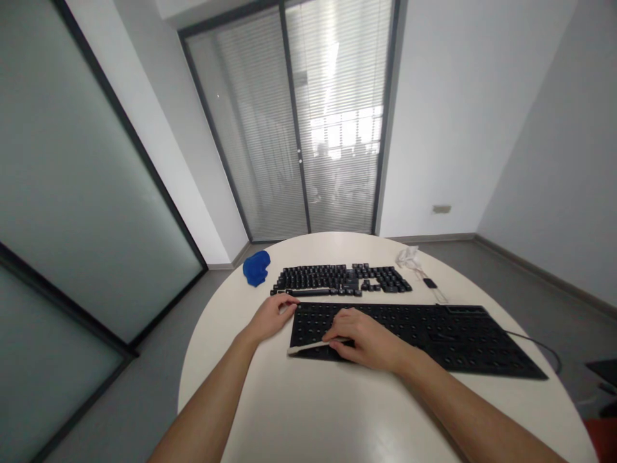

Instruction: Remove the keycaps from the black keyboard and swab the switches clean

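One keyboard (486,350) lies flat on table (289,411); our right hand (361,339) pinches pale stick (311,348), likely light, stiff, best held mid-length; left hand (274,316), fingers loosely bent, at keyboard's far left corner; we judge keyboard rigid, steadied best by edges

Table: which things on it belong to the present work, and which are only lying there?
Likely for work: keyboard base, pale stick in the right hand, loose keycaps.

Apparently just lying there: blue lump, crumpled white piece, black piece with pale wires (unsure).
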{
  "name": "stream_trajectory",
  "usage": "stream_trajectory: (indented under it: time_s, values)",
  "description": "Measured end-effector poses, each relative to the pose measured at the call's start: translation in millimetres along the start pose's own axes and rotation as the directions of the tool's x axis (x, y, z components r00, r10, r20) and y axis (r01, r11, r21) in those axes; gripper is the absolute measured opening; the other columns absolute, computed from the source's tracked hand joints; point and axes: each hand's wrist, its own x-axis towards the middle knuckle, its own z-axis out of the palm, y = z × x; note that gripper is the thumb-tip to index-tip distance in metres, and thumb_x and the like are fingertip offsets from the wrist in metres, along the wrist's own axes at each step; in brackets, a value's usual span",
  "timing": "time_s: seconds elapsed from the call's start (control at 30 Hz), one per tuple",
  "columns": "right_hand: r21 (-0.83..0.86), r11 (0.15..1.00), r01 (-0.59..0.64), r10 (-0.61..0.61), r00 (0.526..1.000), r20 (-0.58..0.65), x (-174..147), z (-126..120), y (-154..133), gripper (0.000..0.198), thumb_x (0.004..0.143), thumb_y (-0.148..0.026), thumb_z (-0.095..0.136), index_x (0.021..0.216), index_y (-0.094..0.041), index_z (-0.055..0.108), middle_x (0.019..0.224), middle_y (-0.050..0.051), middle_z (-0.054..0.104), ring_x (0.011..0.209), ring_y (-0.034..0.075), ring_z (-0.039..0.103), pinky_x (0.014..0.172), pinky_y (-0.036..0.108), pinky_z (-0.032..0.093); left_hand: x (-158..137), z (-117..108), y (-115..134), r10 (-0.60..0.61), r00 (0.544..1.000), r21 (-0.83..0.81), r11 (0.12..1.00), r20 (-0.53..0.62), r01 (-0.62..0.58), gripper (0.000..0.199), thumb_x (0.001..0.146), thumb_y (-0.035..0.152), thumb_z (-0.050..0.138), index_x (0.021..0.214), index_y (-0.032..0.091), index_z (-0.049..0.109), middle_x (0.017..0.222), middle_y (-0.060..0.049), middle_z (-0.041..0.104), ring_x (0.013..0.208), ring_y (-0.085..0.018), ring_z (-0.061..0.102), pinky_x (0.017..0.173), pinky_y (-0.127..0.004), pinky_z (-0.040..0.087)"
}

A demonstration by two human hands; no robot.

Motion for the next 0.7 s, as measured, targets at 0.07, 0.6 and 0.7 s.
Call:
stream_trajectory:
  time_s: [0.07,0.6,0.7]
  values:
    - [-0.022,1.0,-0.011,0.011,1.0,-0.015,0.3,-0.4,1.4,0.018,0.094,-0.022,0.056,0.102,-0.021,0.073,0.09,0.006,0.073,0.09,0.02,0.061,0.085,0.033,0.046,-0.4,-0.4,0.8,0.001,1.0,0.004,1.0,0.0,-0.001,0.02,0.09,0.026,0.058,0.101,0.02,0.074,0.099,-0.005,0.074,0.089,-0.02,0.066,0.082,-0.032,0.051]
    - [-0.088,0.991,-0.098,0.092,0.993,-0.075,-3.0,-1.6,11.6,0.018,0.096,-0.023,0.055,0.103,-0.021,0.071,0.095,0.005,0.073,0.092,0.019,0.062,0.087,0.033,0.045,-2.2,-1.2,1.3,0.002,1.0,0.017,1.0,0.005,-0.002,0.021,0.091,0.027,0.058,0.103,0.021,0.074,0.1,-0.005,0.073,0.091,-0.021,0.066,0.084,-0.032,0.051]
    - [-0.095,0.99,-0.106,0.098,0.992,-0.08,-3.0,0.1,13.4,0.018,0.096,-0.024,0.055,0.102,-0.02,0.072,0.095,0.005,0.073,0.091,0.019,0.063,0.087,0.033,0.045,-2.1,-0.3,0.8,0.004,1.0,0.019,1.0,0.006,-0.004,0.02,0.091,0.028,0.058,0.102,0.02,0.074,0.099,-0.005,0.073,0.091,-0.021,0.066,0.084,-0.031,0.05]
